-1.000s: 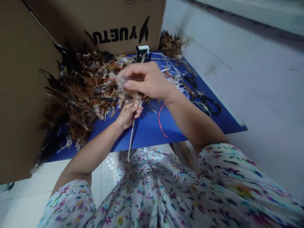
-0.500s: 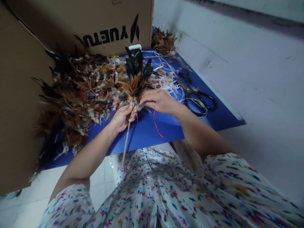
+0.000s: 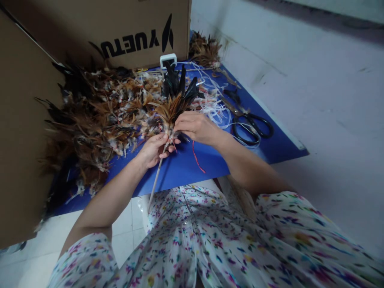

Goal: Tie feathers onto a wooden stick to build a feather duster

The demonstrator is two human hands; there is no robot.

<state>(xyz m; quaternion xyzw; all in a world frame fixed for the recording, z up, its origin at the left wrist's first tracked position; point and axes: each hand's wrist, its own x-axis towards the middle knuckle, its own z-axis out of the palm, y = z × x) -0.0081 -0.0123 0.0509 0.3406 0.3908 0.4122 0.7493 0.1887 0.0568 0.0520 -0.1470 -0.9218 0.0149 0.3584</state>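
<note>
My left hand (image 3: 153, 149) is closed around the upper part of a thin stick (image 3: 155, 184), where a feather bundle is gathered. Brown and black feathers (image 3: 170, 107) fan upward from the stick's top, so it looks like a feather duster. Against the right side of the bundle's base, the fingers of my right hand (image 3: 195, 127) are pinched on the pale, fluffy feather ends. A short red string shows by my left fingertips. Another red string (image 3: 197, 158) lies on the blue tabletop below my right hand. The binding at the bundle's base is partly hidden by fingers.
A heap of loose feather bunches (image 3: 99, 108) covers the table's left side. Black-handled scissors (image 3: 255, 126) and white plastic strips (image 3: 217, 114) lie at right. A cardboard box (image 3: 75, 24) and a white-framed device (image 3: 168, 59) stand behind; a wall (image 3: 315, 92) borders the right.
The stick's lower end has swung left, and the feather top leans further right. The left fingers have loosened slightly and spread under the base. My right hand stays at the feather bases.
</note>
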